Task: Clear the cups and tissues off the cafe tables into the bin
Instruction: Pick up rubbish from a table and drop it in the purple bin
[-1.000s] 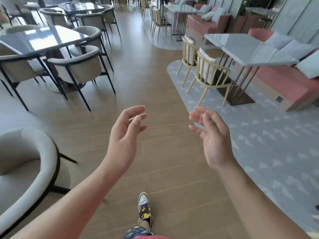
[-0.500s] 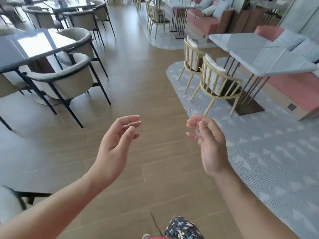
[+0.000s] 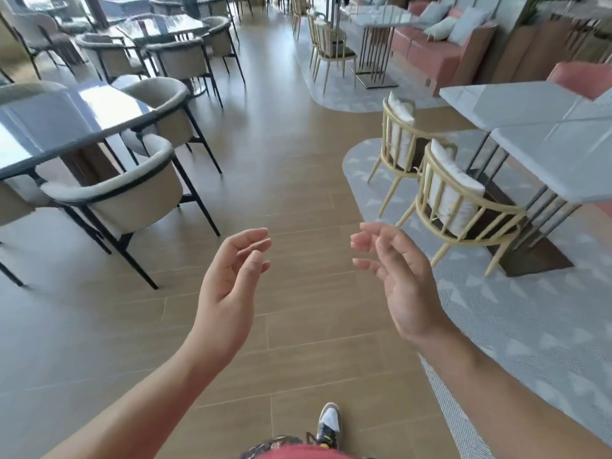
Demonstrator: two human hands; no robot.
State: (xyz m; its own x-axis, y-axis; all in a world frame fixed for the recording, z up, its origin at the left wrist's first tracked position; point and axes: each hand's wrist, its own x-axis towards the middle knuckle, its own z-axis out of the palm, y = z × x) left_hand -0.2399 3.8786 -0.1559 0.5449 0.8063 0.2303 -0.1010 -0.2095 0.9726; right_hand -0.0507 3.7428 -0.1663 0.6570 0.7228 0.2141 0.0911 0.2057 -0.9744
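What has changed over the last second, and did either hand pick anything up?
The person has walked forward along the aisle: the slatted chair and grey table on the right are nearer. Nothing grasped or released; the left hand and right hand stay raised, loosely curled, empty.

Cafe/restaurant seating area: dark glossy tabletops w/ padded armchairs on left, pale marble tabletops w/ yellow spindle chairs on right, pink banquette w/ cushions behind, wood floor btwn.

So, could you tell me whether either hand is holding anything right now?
Nothing is held: the left hand and right hand are both empty, fingers loosely curled.
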